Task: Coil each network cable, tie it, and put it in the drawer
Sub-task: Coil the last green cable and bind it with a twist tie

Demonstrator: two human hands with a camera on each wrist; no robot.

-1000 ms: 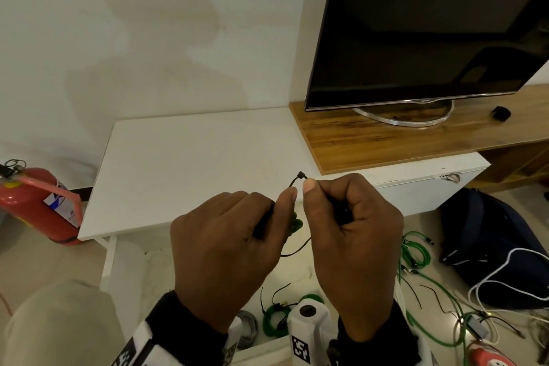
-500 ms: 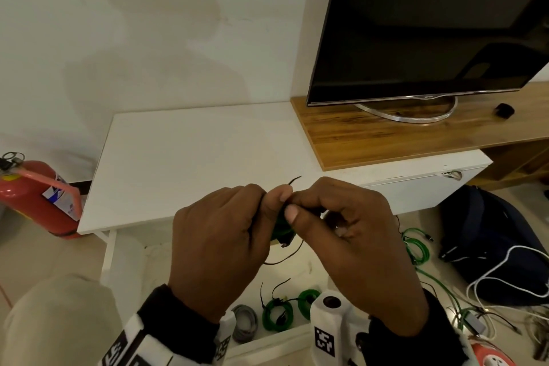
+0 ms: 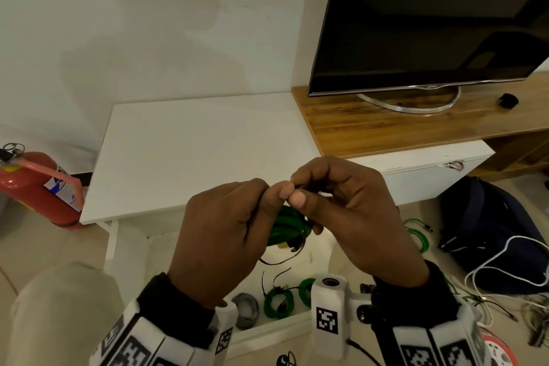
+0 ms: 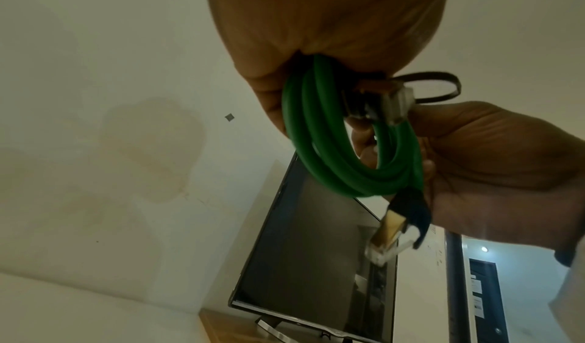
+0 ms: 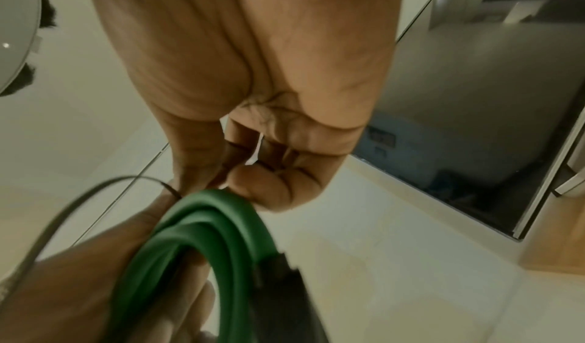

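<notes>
Both thumbs meet at the top of a coiled green network cable (image 3: 286, 227): left hand (image 3: 221, 239) curled round the coil, right hand (image 3: 353, 217) pinching a thin black tie (image 4: 443, 87) looped over it. Coil hangs between the palms, above the open drawer (image 3: 273, 328) with more tied coils (image 3: 279, 301) inside
</notes>
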